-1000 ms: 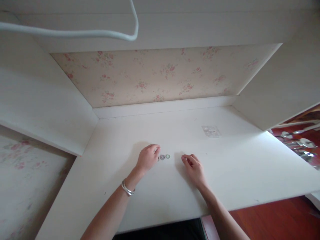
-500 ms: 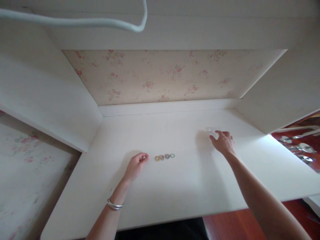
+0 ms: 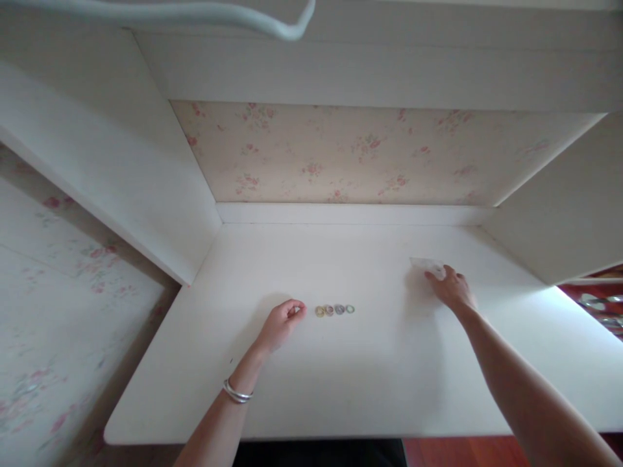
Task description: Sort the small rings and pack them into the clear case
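left hand: the left hand rests on the white bench, fingers curled loosely inward toward the thumb, pinching nothing that can be made out; a silver bangle sits on its wrist.
right hand: the right hand reaches out to the far right part of the bench, fingertips laid on a small clear plastic piece; whether it grips the piece or only touches it cannot be told.
rings: a short row of four small rings lies flat on the bench, side by side and touching or nearly so, yellowish at the left end, greenish at the right.
rings vs hands: the row is just beside the left hand's fingertips, apart from them, and well apart from the right hand.
clear plastic piece: lies flat on the bench, farther back than the rings and to their right.
surround: floral wallpaper backs the recess behind the bench; a white cable hangs across the top of the view.
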`<state>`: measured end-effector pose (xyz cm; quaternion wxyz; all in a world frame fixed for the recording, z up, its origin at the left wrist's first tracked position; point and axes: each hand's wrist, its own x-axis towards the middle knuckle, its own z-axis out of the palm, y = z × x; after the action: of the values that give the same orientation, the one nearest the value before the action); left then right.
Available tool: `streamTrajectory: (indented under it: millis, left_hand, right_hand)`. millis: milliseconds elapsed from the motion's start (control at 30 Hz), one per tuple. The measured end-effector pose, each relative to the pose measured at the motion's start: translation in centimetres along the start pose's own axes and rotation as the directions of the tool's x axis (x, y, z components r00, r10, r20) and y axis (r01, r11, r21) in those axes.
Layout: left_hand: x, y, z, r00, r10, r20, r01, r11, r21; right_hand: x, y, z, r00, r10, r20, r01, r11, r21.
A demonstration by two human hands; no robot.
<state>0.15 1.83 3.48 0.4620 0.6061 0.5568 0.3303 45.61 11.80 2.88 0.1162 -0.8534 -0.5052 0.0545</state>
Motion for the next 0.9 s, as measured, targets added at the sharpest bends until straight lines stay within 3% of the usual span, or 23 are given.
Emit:
streamTrajectory:
  millis: [133,300,467,633,900]
  left_hand:
    - [0.3,0.3,0.4,1.000,0.011,0.015,-0.010,0.999,-0.030]
    - [1.8,0.9,1.5,0.985,0.158,-0.072,-0.152,0.985,0.088]
    - [3.8,0.3,2.8,0.956,0.265,-0.126,-0.223,0.935,0.276]
    - [5.3,-0.4,3.5,0.931,0.329,-0.157,-0.250,0.890,0.381]
    - [5.8,0.8,3.9,0.867,0.435,-0.243,-0.275,0.824,0.496]
  right_hand:
    - [-3.4,-4.6,0.1,0.984,-0.177,0.021,0.174,0.979,0.103]
    - [-9.7,-11.9,1.2,0.893,-0.451,0.005,0.426,0.848,0.315]
    - [-15.0,-17.0,2.7,0.816,-0.576,0.052,0.502,0.749,0.432]
    - [-17.2,-19.2,3.4,0.812,-0.575,0.101,0.489,0.765,0.420]
    - [-18.2,-19.3,2.4,0.819,-0.574,-0.026,0.542,0.757,0.364]
